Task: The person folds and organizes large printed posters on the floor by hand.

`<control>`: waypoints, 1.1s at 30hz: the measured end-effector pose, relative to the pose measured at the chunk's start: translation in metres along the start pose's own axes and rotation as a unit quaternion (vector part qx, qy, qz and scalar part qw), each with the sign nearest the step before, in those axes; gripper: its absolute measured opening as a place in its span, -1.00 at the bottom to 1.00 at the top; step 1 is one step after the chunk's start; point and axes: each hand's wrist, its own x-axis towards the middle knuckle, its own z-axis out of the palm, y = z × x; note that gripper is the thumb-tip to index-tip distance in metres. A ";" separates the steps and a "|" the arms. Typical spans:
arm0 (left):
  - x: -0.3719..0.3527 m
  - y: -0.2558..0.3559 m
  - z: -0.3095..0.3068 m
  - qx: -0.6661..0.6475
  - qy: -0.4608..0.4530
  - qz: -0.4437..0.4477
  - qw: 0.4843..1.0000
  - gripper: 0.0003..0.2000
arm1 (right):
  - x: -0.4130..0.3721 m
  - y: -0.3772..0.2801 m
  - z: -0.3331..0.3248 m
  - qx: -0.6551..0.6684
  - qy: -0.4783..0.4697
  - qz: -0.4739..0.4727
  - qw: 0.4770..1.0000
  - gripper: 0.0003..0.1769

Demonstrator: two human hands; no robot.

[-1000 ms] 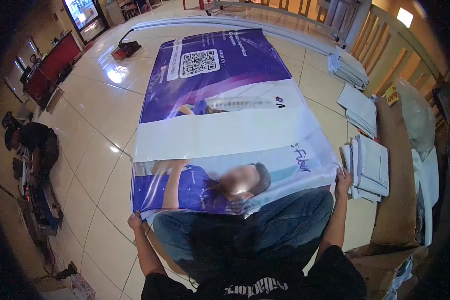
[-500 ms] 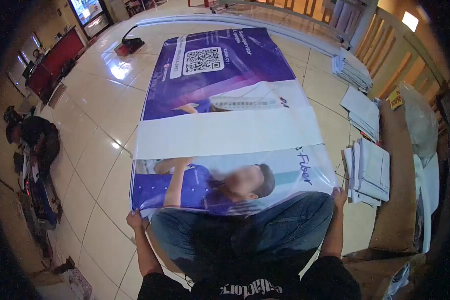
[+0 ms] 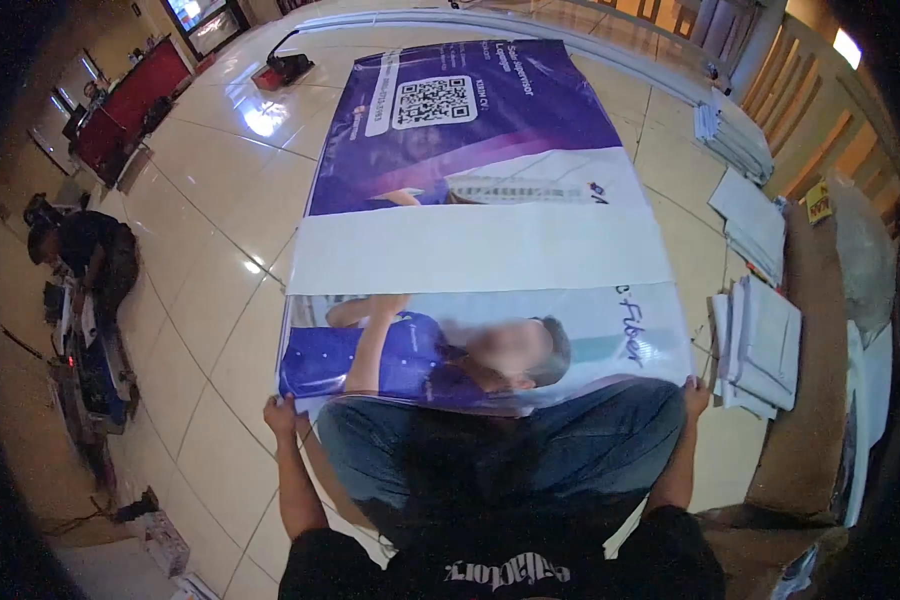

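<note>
A printed vinyl banner (image 3: 530, 120) stretches over the tiled floor ahead of me, purple at the far end with a QR code, and a printed person on the near part. Across its middle runs a plain white band (image 3: 480, 247). My left hand (image 3: 281, 414) grips the banner's near left corner, fingers closed. At the near right corner, my right hand (image 3: 696, 396) pinches the edge in the same way. The near edge lies over or against my bent knees (image 3: 510, 450), in jeans; how much lies under them is hidden.
Stacks of folded white sheets (image 3: 760, 340) lie on the right, beside a brown cardboard piece (image 3: 805, 370). Another person (image 3: 90, 250) crouches at the left. A red and black tool (image 3: 282, 70) stands on the floor beyond. Long white rolls (image 3: 410, 18) lie at the back.
The view has shifted slightly, so everything appears a little further right and higher. Both hands keep hold of the banner's corners.
</note>
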 end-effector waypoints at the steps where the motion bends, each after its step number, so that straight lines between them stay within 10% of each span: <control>1: -0.005 -0.007 -0.005 0.007 0.000 0.000 1.000 -0.79 | 0.001 0.012 0.004 -0.007 0.002 -0.028 1.000 -0.68; 3: -0.025 -0.010 -0.003 -0.290 -0.044 -0.175 0.940 -0.75 | 0.002 0.029 0.005 -0.019 0.005 -0.065 0.998 -0.66; 6: -0.017 -0.011 0.008 -0.120 0.017 -0.140 0.983 -0.70 | 0.017 0.031 -0.003 0.051 -0.005 -0.204 0.978 -0.69; 9: 0.025 -0.001 -0.002 -0.152 -0.036 -0.138 0.978 -0.73 | 0.038 0.017 -0.015 0.151 -0.168 0.008 0.974 -0.72; 10: 0.028 0.034 -0.020 -0.148 0.084 -0.067 0.983 -0.77 | 0.025 -0.025 -0.021 0.191 -0.094 -0.085 0.973 -0.75; 12: 0.038 0.118 -0.093 -0.362 -0.014 -0.109 0.926 -0.78 | 0.040 -0.039 -0.025 0.088 -0.055 -0.150 0.983 -0.75; 14: 0.021 0.119 -0.118 -0.373 0.003 -0.156 0.915 -0.76 | 0.003 -0.095 -0.047 0.175 0.070 -0.179 0.966 -0.71; 16: -0.014 -0.046 0.005 0.022 -0.019 -0.066 0.997 -0.75 | 0.015 0.070 0.007 -0.064 0.010 -0.183 0.981 -0.54; 18: -0.037 -0.019 0.014 -0.175 0.036 -0.159 0.971 -0.76 | 0.022 0.102 0.032 -0.025 -0.003 -0.156 0.987 -0.55; 33: -0.021 0.051 -0.071 -0.202 0.028 -0.146 0.968 -0.80 | -0.014 0.006 -0.006 -0.072 0.034 0.015 0.997 -0.73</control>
